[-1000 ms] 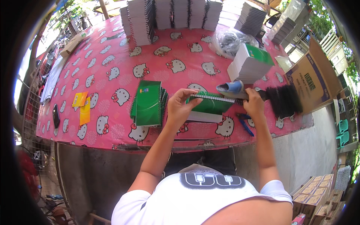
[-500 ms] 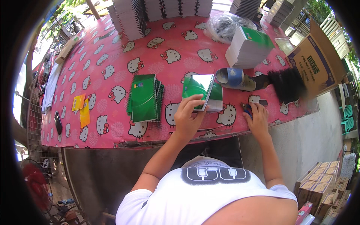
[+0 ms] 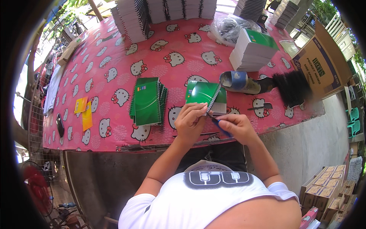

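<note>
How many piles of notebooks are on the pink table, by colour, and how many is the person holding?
Green-covered pile lying flat: 1
White pile with a green cover on top: 1
Green notebook held in the left hand, right hand with a blue tool at its spiral: 1
White stacks along the far edge: several, too crowded to count
Total clearly counted: 3

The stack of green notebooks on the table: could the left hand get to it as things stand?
Probably yes, once freed. The stack of green notebooks lies just left of the left hand, nothing between them on the pink tablecloth. But that hand holds the green notebook being worked on.
</note>
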